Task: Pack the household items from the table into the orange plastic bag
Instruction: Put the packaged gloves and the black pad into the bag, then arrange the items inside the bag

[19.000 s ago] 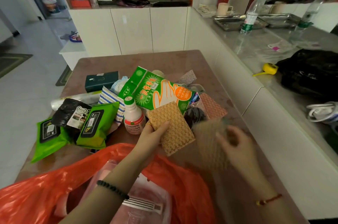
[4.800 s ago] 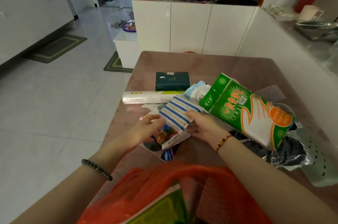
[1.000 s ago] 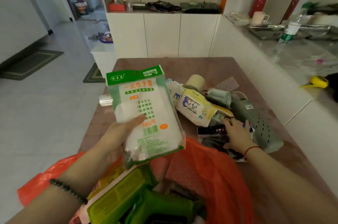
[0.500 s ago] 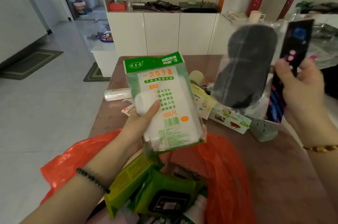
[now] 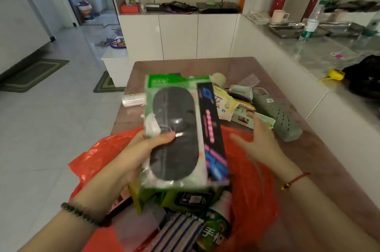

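My left hand [image 5: 141, 149] grips a stack of two packs above the orange plastic bag [image 5: 253, 182]: a clear pack with black oval pads [image 5: 174, 134] in front, and a green glove pack [image 5: 156, 81] behind it, of which only the top edge shows. My right hand [image 5: 259, 140] hovers just right of the stack, fingers spread, holding nothing. The bag lies open at the table's near edge and holds green wipe packs [image 5: 185, 198], a striped cloth [image 5: 176, 233] and a bottle [image 5: 216, 229]. On the table [image 5: 236, 66] remain a green perforated slipper [image 5: 281, 116], a yellow pouch [image 5: 224, 103] and a plastic roll [image 5: 131, 99].
A white counter [image 5: 320, 60] runs along the table's right side with a water bottle [image 5: 310, 25], metal trays, a yellow tape measure [image 5: 335, 74] and a black bag [image 5: 366, 79]. White cabinets stand behind the table. Tiled floor with mats lies to the left.
My right hand has laid the black pad pack onto the glove pack in my left hand and let go. The stack has come lower, over the bag.
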